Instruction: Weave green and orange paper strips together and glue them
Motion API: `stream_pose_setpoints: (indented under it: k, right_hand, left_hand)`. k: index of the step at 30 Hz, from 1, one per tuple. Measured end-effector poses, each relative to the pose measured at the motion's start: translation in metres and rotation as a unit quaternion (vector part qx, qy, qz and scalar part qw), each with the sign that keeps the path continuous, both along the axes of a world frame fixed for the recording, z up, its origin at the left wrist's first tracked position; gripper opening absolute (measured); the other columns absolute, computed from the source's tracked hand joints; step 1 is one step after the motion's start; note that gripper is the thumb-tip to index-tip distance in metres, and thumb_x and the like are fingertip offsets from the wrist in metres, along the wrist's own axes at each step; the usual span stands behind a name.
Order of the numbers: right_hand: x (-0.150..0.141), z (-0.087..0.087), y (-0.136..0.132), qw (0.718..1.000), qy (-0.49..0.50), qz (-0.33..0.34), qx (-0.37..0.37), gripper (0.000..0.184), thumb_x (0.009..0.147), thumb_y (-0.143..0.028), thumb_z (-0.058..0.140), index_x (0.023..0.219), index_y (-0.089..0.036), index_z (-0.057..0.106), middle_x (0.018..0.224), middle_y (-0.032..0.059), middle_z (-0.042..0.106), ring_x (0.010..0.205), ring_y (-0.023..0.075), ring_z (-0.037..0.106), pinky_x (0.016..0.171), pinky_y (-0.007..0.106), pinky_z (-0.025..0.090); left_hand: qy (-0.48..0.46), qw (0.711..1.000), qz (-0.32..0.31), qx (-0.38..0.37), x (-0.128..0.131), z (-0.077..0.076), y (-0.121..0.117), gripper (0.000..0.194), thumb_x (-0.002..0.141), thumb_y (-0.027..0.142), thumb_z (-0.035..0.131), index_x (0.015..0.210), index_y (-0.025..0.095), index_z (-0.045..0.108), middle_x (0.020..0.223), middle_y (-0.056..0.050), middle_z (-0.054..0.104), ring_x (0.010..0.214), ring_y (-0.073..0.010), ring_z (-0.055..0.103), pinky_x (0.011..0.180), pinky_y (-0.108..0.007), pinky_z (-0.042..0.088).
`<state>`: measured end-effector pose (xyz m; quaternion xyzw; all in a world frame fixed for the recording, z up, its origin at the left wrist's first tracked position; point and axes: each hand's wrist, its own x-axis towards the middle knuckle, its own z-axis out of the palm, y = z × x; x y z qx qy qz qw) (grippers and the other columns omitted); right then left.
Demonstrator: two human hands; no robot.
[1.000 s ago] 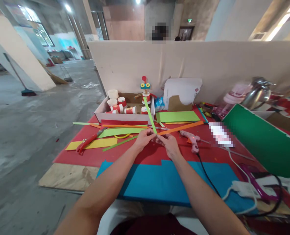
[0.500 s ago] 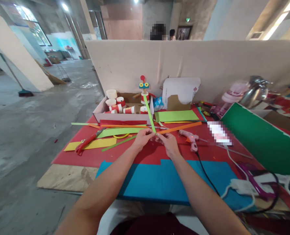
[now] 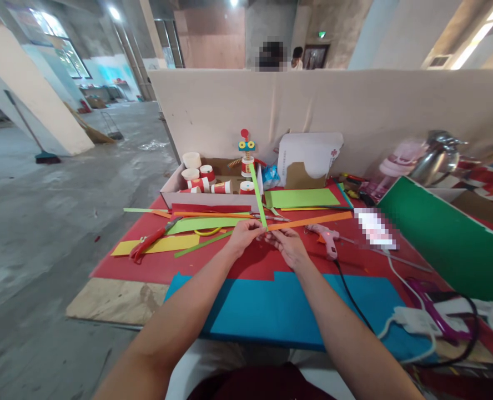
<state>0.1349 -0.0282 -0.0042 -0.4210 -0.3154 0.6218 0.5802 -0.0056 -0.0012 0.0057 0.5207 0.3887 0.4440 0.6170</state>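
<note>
Over the middle of the table, a light green paper strip [image 3: 258,195] and an orange paper strip [image 3: 313,220] meet at a corner between my fingertips. The green one points away from me; the orange one reaches right. My left hand [image 3: 245,236] is closed, pinching the corner at the green strip's near end. My right hand [image 3: 288,245] has its fingers bent together under the orange strip's near end, holding it by the corner. Whether the strips are glued there is hidden by my fingers. Right of my right hand lies a pink glue gun [image 3: 326,239].
A box [image 3: 209,200] of paper cups stands at the back, with a cup figure [image 3: 247,158] on springs. Red-handled scissors [image 3: 149,244] and coloured paper lie left. Blue paper [image 3: 263,308] covers the near edge. A phone [image 3: 375,228], cables and a green board [image 3: 450,239] are right.
The fingers of my right hand have shifted slightly at the corner, and the orange strip's far end has moved a little right. My left hand keeps its pinch.
</note>
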Motion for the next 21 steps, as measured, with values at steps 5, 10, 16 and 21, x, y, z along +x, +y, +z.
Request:
stream_pose_setpoints:
  k: [5,10,16,21]
  right_hand:
    - [0.0003,0.0,-0.0001,1.0,-0.003,-0.005,-0.005,0.031,0.046,-0.035,0.085,0.065,-0.018,0.068,0.06,-0.0005,0.067,0.058,0.0117,0.061,0.07,0.03,0.056]
    - [0.0002,0.001,-0.0009,1.0,-0.02,-0.004,-0.005,0.032,0.046,-0.037,0.085,0.065,-0.018,0.067,0.061,0.0004,0.067,0.058,0.0133,0.062,0.07,0.032,0.056]
    - [-0.0007,0.0063,-0.003,1.0,-0.018,0.008,-0.003,0.032,0.047,-0.035,0.084,0.067,-0.018,0.066,0.062,-0.0017,0.066,0.056,0.0107,0.061,0.065,0.026,0.053]
    - [-0.0016,0.0069,-0.0029,0.999,-0.033,0.005,-0.006,0.034,0.048,-0.037,0.084,0.069,-0.017,0.066,0.062,-0.0032,0.065,0.057,0.0093,0.06,0.067,0.025,0.053]
  left_hand:
    - [-0.001,1.0,-0.003,0.0,-0.0004,0.0017,-0.0009,0.026,0.06,0.033,0.073,0.063,0.013,0.057,0.054,0.002,0.056,0.05,-0.0074,0.048,0.052,-0.022,0.039]
    - [0.011,1.0,-0.002,0.005,0.0004,0.0011,-0.0012,0.024,0.06,0.031,0.072,0.063,0.013,0.057,0.053,0.002,0.056,0.049,-0.0073,0.048,0.053,-0.022,0.04]
    - [0.023,1.0,0.001,0.021,0.0012,0.0004,-0.001,0.023,0.061,0.031,0.072,0.061,0.013,0.057,0.052,0.002,0.055,0.048,-0.0078,0.048,0.052,-0.022,0.039]
    - [0.023,1.0,-0.002,0.009,-0.0002,0.0022,-0.0007,0.026,0.06,0.032,0.074,0.063,0.012,0.058,0.054,0.001,0.057,0.049,-0.0084,0.049,0.052,-0.022,0.04]
